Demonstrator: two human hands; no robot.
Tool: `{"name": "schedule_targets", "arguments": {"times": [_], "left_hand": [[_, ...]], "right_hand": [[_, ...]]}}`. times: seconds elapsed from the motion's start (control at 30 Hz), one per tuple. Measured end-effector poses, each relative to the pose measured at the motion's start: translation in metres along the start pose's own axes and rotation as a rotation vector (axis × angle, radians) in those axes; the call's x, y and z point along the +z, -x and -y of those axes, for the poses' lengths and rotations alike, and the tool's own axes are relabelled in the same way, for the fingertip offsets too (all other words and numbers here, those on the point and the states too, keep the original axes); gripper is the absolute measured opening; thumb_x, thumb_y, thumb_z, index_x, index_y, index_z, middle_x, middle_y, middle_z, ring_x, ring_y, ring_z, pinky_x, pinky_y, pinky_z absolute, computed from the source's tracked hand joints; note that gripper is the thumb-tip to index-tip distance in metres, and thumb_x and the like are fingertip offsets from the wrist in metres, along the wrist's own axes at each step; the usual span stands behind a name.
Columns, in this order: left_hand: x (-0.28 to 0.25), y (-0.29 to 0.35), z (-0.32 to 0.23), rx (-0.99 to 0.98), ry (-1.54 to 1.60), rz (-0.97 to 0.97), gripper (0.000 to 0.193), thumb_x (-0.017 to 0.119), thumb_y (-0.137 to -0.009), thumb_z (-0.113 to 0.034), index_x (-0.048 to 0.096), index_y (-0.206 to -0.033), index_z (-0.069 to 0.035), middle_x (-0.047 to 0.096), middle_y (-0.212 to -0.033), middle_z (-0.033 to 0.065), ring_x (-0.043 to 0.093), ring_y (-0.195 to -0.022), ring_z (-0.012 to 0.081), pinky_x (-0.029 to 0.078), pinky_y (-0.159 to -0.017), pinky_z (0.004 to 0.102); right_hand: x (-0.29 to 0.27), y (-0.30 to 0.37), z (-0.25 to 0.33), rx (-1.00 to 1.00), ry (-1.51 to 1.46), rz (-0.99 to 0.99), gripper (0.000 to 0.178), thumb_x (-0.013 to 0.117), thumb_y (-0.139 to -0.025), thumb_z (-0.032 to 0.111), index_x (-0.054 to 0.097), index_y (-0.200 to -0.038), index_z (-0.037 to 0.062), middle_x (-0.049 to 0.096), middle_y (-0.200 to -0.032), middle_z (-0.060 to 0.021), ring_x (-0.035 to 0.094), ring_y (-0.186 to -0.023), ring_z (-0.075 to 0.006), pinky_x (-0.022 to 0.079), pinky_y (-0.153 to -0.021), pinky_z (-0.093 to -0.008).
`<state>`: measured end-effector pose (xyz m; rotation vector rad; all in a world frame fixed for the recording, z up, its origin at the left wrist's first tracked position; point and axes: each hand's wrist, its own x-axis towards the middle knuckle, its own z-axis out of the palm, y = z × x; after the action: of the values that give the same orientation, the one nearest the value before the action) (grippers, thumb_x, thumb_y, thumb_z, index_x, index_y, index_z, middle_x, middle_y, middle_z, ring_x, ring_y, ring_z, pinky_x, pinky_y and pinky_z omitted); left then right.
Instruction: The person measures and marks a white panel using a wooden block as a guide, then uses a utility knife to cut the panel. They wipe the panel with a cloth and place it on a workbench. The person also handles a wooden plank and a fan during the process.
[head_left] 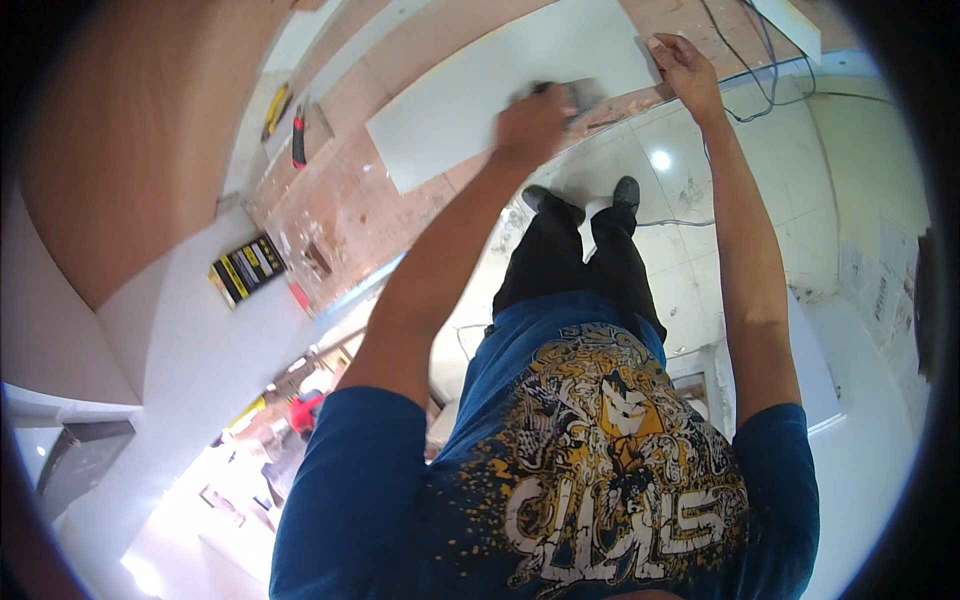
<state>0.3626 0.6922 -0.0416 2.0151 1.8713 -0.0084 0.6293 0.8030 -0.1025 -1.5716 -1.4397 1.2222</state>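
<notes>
A long white panel (pixel 440 120) lies flat on a stained, reddish-brown workbench (pixel 335 230). Over the panel's near edge, my left hand (pixel 530 128) is closed round a dark and grey handheld tool (pixel 582 97). Motion blurs both the hand and the tool, so the tool's exact kind does not show. At the panel's right end my right hand (pixel 688 75) has its fingers curled on the edge, gripping it.
Pliers with red handles (pixel 299 140) and a yellow cutter (pixel 275 112) lie at the far left. A black-and-yellow box (pixel 248 268) sits left of the bench. Black cables (pixel 768 75) trail across the bench's right end. Below are my feet on a tiled floor (pixel 660 270).
</notes>
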Motion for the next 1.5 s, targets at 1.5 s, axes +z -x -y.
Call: {"name": "schedule_targets", "arguments": {"times": [1.5], "left_hand": [[-0.005,0.032,0.008,-0.264,0.125,-0.055,0.030,0.065,-0.092,-0.028,0.062,-0.115,-0.009,0.075,-0.098,0.0198,0.073,-0.095,0.0397,0.056,-0.083,0.0536]], "right_hand": [[0.001,0.009,0.022,-0.158,0.297,0.187,0.056,0.081,-0.087,0.036,0.068,-0.131,0.0025,0.069,-0.106,-0.0091,0.065,-0.092,-0.0179,0.051,-0.089,-0.0315]]}}
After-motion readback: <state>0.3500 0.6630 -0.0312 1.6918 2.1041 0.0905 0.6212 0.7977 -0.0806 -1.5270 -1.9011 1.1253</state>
